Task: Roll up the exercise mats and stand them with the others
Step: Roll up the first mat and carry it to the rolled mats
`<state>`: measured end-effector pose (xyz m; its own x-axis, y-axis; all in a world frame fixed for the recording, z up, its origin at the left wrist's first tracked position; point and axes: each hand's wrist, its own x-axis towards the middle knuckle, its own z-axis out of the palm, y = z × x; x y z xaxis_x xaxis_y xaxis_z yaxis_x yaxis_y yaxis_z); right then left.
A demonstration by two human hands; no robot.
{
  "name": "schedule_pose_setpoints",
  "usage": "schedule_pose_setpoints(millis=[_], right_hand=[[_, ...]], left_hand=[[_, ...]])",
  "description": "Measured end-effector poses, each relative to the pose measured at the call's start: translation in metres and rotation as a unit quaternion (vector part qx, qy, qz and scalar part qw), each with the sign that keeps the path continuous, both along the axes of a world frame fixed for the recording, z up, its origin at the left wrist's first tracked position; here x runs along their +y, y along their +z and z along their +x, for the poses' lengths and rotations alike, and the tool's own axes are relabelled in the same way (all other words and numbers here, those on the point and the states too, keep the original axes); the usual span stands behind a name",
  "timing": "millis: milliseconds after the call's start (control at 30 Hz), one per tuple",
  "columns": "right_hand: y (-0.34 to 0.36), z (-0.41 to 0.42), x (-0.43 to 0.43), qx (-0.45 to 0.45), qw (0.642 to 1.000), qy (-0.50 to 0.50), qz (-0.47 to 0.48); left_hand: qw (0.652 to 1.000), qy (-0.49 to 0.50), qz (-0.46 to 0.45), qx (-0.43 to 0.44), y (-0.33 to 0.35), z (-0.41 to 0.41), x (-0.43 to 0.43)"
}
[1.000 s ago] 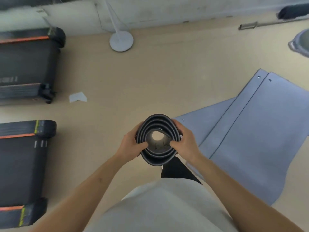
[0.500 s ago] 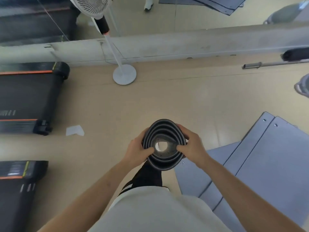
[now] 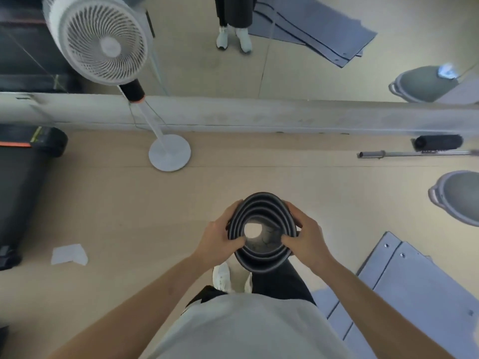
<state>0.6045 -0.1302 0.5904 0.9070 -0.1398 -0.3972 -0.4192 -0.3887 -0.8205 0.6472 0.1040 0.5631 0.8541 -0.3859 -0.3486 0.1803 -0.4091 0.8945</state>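
Currently at carrying step, by judgement. Leaves flat mats [image 3: 420, 294] on the floor [image 3: 259, 174], lower right, unrolled. Grey basin [image 3: 440, 183] far right: contents not discernible. Holds rolled mat [image 3: 261, 265] upright at centre, left hand [image 3: 220, 238] and right hand [image 3: 307, 238] each with grip clenched round it. Next: keep roll tight, find standing rolls.

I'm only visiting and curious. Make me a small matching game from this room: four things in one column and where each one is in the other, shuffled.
Things:
1. rolled mat
2. fan
3. flat mats
4. scrap of paper

Places:
A. spread on the floor at the right
B. gripped between the left hand and the right hand
C. lying on the floor at the left
D. standing upright on its round white base

Pairs: 1-B, 2-D, 3-A, 4-C
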Motion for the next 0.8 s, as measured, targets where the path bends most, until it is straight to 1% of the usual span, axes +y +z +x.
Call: schedule_pose_setpoints(millis=[100, 200, 300, 433, 567, 667, 800], right_hand=[[-0.006, 0.068, -0.020, -0.006, 1.000, 0.006, 0.000], [-0.019, 0.144, -0.040, -0.013, 1.000, 0.026, 0.005], [-0.021, 0.218, -0.056, -0.017, 0.998, 0.066, 0.018], [-0.018, 0.307, -0.065, -0.021, 0.992, 0.125, 0.028], [-0.012, 0.385, -0.057, -0.032, 0.984, 0.172, 0.018], [-0.022, 0.438, -0.045, -0.023, 0.982, 0.187, 0.027], [-0.048, 0.506, -0.018, -0.004, 0.979, 0.204, 0.022]], left_hand=[[1.000, 0.016, 0.010, -0.018, -0.003, 0.062, -0.021], [0.999, 0.042, 0.013, -0.016, -0.006, 0.126, -0.040], [0.997, 0.072, 0.034, -0.024, 0.001, 0.184, -0.055], [0.992, 0.117, 0.033, -0.027, 0.008, 0.249, -0.062], [0.984, 0.177, 0.022, -0.018, 0.004, 0.302, -0.056], [0.978, 0.209, 0.014, -0.010, -0.007, 0.345, -0.046], [0.979, 0.202, 0.010, 0.005, -0.043, 0.410, -0.016]])
